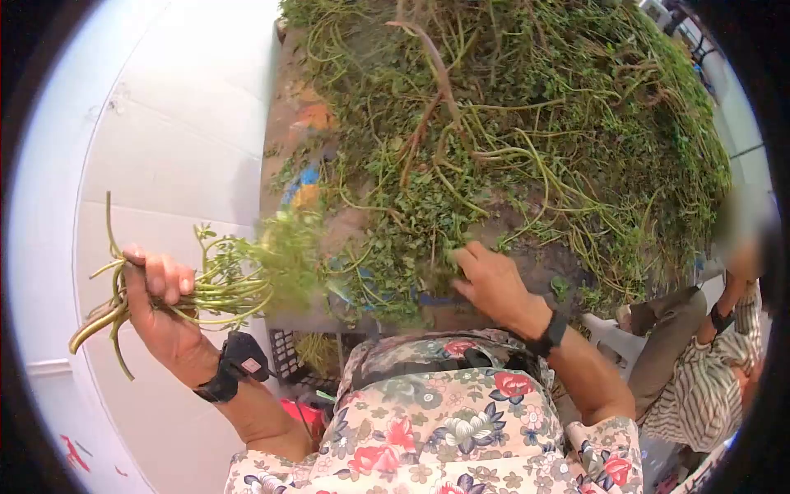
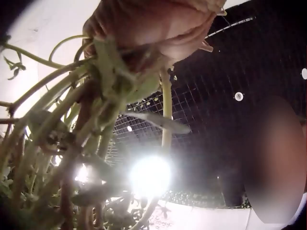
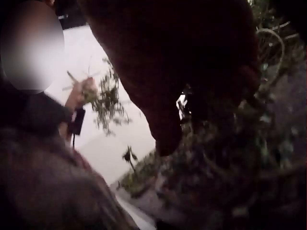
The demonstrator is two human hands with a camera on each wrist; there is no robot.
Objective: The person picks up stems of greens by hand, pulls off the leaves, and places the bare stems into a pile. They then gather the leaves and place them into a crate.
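My left hand (image 1: 159,317) grips a bunch of leafy green stems (image 1: 234,288), held out to the left of the table. Its thick cut ends stick out past the fist, and the leafy tops, blurred, point toward the pile. Up close in the left wrist view, the stems (image 2: 72,115) hang beneath the curled fingers. My right hand (image 1: 500,284) is at the near edge of a large heap of the same greens (image 1: 527,107), fingertips among the leaves. In the dark right wrist view, its thumb (image 3: 168,141) stands apart from the fingers.
The greens cover most of a brown table (image 1: 346,226). White panels (image 1: 173,165) stand along the left. Below the table edge is a dark plastic crate (image 1: 300,358) with some greens in it. Another person in a striped top (image 1: 699,395) sits close at the right.
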